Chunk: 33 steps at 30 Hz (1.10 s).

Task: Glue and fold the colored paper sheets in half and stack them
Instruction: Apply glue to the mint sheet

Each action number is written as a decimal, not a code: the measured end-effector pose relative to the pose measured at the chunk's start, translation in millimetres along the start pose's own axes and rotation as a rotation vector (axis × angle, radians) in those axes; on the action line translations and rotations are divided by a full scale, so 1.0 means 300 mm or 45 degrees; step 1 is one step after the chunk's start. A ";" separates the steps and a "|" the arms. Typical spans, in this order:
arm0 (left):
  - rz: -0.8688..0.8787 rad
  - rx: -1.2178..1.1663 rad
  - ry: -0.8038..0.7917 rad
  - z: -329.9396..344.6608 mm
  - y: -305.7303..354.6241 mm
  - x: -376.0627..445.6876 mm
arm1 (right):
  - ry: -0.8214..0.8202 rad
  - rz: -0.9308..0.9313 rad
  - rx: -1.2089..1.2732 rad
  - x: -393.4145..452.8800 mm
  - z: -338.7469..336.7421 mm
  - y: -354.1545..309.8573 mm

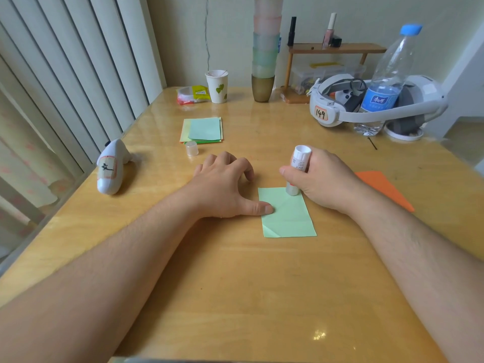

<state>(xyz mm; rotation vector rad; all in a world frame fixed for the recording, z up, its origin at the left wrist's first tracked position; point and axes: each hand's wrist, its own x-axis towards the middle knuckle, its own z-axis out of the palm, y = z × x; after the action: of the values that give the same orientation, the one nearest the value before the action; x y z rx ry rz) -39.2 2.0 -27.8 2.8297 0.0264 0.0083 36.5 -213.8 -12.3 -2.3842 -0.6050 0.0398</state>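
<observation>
Worktop: glossy yellow wood, carrying everything named below.
Headset: white, far right, with a number label on it; a water bottle stands against it, well apart from the work.
Cup tower: stacked tumblers at the far edge; a paper cup stands to its left.
Controller: white, lying at the left edge, clear of both arms.
Left hand: palm down on the worktop, fingers bent at rest and gripping nothing; only the thumb tip presses the sheet's left edge, pinning it.
Right hand: fingers wrapped round the glue stick, tip down.
Paper stack: coloured sheets beyond the left hand, near the far middle.
Orange sheet: just right of the right wrist, partly hidden by the forearm.
Green sheet: flat between the two hands, long axis running away from the person, near left corner turned up.
Glue stick: nearly upright, its tip touching the sheet's far edge near the middle.
Cap: the clear cap stands just before the paper stack.
Key relation: most of the sheet lies nearer the person than the glue tip, so strokes likely need to be drawn towards the body; the right hand does that while the left thumb holds.
Obstacles: nothing lies on the sheet's near half; the turned corner may catch.
</observation>
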 end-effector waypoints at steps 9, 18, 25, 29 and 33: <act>-0.002 0.005 -0.010 -0.002 0.000 -0.001 | 0.026 0.007 0.008 0.004 0.001 0.021; -0.006 0.001 -0.018 -0.002 -0.001 0.002 | 0.211 -0.053 0.224 -0.004 0.027 -0.012; 0.007 0.005 0.016 0.005 -0.001 0.007 | -0.004 -0.163 0.256 -0.012 0.070 -0.023; 0.000 0.016 0.039 0.010 0.000 0.009 | -0.002 -0.157 0.211 -0.008 0.084 -0.029; -0.003 0.019 0.039 0.009 0.001 0.011 | 0.004 -0.142 0.173 -0.009 0.085 -0.042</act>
<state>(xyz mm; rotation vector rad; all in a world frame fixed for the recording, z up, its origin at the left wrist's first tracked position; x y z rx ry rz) -35.9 0.9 -30.3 2.8444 0.0366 0.0509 24.1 -191.1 -24.7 -2.2156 -0.7101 0.0271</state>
